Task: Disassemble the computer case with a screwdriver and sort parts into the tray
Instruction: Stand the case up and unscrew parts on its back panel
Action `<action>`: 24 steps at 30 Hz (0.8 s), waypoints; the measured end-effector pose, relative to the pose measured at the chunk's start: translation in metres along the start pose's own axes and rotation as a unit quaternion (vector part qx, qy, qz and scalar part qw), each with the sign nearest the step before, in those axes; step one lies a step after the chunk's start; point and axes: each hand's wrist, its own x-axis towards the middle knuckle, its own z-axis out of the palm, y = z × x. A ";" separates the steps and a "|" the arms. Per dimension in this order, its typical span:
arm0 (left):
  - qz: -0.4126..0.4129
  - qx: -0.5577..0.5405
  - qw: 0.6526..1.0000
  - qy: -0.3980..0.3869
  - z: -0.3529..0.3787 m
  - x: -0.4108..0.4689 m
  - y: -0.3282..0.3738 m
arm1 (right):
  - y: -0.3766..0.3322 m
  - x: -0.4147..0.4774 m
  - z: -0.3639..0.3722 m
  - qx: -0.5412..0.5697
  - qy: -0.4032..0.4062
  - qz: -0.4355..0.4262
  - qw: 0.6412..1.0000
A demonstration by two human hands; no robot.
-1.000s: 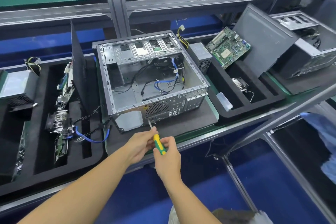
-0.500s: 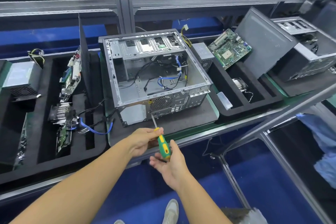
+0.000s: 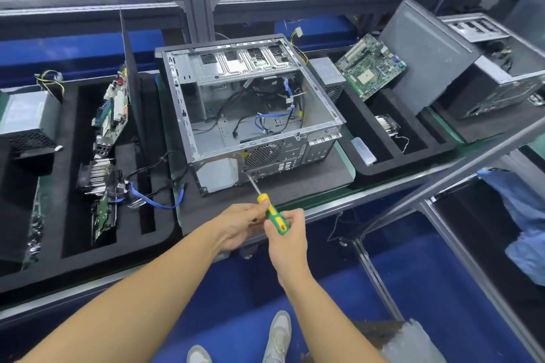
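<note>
Right hand (image 3: 288,240) has closed its grip on the screwdriver (image 3: 272,212), left hand (image 3: 239,222) pinching it; tip indistinct against computer case (image 3: 290,153).

Your case (image 3: 206,132) lies on its side, open face up, rear panel towards you, with loose black and blue cables inside. Your screwdriver (image 3: 272,214), with its green-and-yellow handle gripped in your left hand (image 3: 239,224) and right hand (image 3: 287,236), slants up with its tip at that panel below the fan grille. Black foam trays flank the case, the left tray (image 3: 70,215) and right tray (image 3: 413,153) both holding parts.

Bright even overhead light, wide-angle bowed edges
</note>
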 end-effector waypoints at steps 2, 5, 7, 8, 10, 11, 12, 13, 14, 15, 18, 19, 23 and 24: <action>0.001 -0.001 1.000 0.010 0.004 -0.001 0.001 | -0.002 -0.001 0.001 0.002 -0.002 -0.012 1.000; -0.001 -0.020 1.000 0.017 0.004 -0.001 0.003 | -0.006 -0.006 0.001 0.068 -0.018 0.068 0.995; -0.003 -0.042 0.999 -0.003 0.001 -0.003 0.005 | -0.010 -0.008 -0.001 0.193 -0.036 0.193 0.961; -0.005 -0.049 0.999 -0.016 -0.001 -0.003 0.006 | -0.010 -0.008 -0.001 0.246 -0.053 0.236 0.939; -0.011 -0.065 0.997 -0.040 -0.004 -0.005 0.009 | -0.009 -0.007 0.001 0.279 -0.069 0.258 0.923; -0.013 -0.075 0.996 -0.048 -0.004 -0.005 0.011 | -0.010 -0.006 0.003 0.281 -0.063 0.250 0.925; -0.013 -0.082 0.995 -0.052 -0.005 -0.006 0.012 | -0.011 -0.006 0.004 0.274 -0.053 0.231 0.932; -0.011 -0.084 0.995 -0.049 -0.004 -0.006 0.012 | -0.012 -0.005 0.005 0.259 -0.041 0.205 0.943; -0.008 -0.080 0.996 -0.040 -0.003 -0.007 0.013 | -0.011 -0.006 0.005 0.231 -0.031 0.176 0.956; -0.005 -0.072 0.997 -0.025 0.000 -0.007 0.012 | -0.010 -0.007 0.004 0.198 -0.025 0.149 0.968; -0.007 -0.038 0.999 0.030 0.007 -0.004 0.009 | 0.000 -0.013 0.003 0.105 -0.015 0.091 0.990; -0.010 -0.040 0.998 0.045 0.008 -0.002 0.008 | 0.002 -0.014 0.004 0.094 -0.007 0.084 0.992; -0.016 -0.067 0.996 0.059 0.005 0.000 0.010 | -0.007 -0.017 0.006 0.194 -0.016 0.122 0.973; -0.015 -0.072 0.996 0.052 0.004 -0.001 0.011 | -0.010 -0.016 0.004 0.247 -0.026 0.155 0.956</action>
